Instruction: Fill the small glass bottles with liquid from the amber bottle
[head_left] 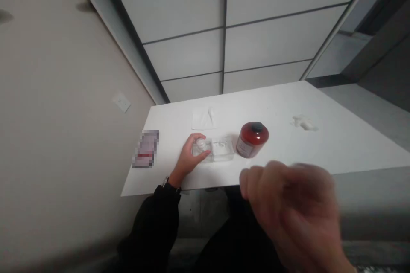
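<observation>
On our table (346, 140), we see 1 clear box (224, 153) between 1 blurred item (146, 149), left, and 1 bottle (250, 141), right.

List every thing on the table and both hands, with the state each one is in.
Red bottle: upright, black cap on.
Clear container: resting on the table; lidded or not, unclear.
White sheet: lying flat.
White piece at right: crumpled, lying loose.
Pixelated item: lying flat, details hidden.
Left hand: curved around the container's left part.
Right hand: raised, fingers curled, blurred.
</observation>
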Demonstrator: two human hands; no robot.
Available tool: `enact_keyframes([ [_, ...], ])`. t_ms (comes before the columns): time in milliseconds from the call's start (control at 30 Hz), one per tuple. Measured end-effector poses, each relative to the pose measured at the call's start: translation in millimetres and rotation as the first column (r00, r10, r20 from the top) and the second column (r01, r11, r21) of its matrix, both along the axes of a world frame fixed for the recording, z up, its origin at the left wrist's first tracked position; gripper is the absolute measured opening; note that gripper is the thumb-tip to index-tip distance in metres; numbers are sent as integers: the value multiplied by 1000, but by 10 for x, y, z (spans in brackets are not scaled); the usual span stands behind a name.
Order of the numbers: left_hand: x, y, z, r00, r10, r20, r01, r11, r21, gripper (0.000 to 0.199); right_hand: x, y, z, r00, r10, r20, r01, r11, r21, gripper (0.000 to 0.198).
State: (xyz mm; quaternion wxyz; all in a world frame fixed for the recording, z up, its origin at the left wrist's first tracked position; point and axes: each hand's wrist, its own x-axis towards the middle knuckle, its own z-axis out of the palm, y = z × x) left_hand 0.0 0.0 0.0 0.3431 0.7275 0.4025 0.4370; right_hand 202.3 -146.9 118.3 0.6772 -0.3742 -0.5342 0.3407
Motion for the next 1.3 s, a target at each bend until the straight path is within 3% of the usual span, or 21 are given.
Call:
enact_keyframes([
  [67, 2, -6, 2, 1000, 0, -2, 0, 1000, 6, 38, -70, 218, -182, 991, -24, -134, 33, 997, 67, 18],
  [133, 5, -9, -2, 1000, 3, 5, -3, 1000, 4, 39, -192, 401, -446, 989, -82, -124, 90, 994, 58, 20],
  [267, 11, -14, -8, 998, 15, 68, -14, 1000, -17, 45, -455, 546, -919, 989, -149, 26, 151, 979, -135, 28],
  [367, 13, -17, 6, 999, -7, 43, 7, 1000, 5, 36, -579, 545, -1087, 983, -167, 78, 181, 951, -250, 24],
  [533, 13, -14, 28, 999, -3, 35, 2, 1000, 23, 38, -655, 559, -1193, 986, -127, 106, 154, 940, -306, 21],
  [700, 11, -9, 13, 999, -34, -14, 34, 999, 33, 25, -692, 563, -1261, 984, -110, 138, 151, 930, -334, 23],
  [800, 13, -15, -9, 999, -2, 37, 1, 1000, 23, 30, -708, 551, -1294, 972, -113, 207, 175, 934, -312, 28],
  [967, 14, -29, -3, 1000, 1, 8, -2, 998, 57, 13, -715, 537, -1344, 926, -130, 353, 223, 946, -235, 39],
  [1100, 17, -39, -7, 1000, -14, -11, 15, 995, 94, 21, -711, 546, -1355, 903, -168, 397, 258, 948, -186, 39],
  [1300, 10, -55, -30, 997, 56, 54, -59, 996, 61, 21, -710, 561, -1347, 888, -181, 422, 270, 949, -161, 38],
])
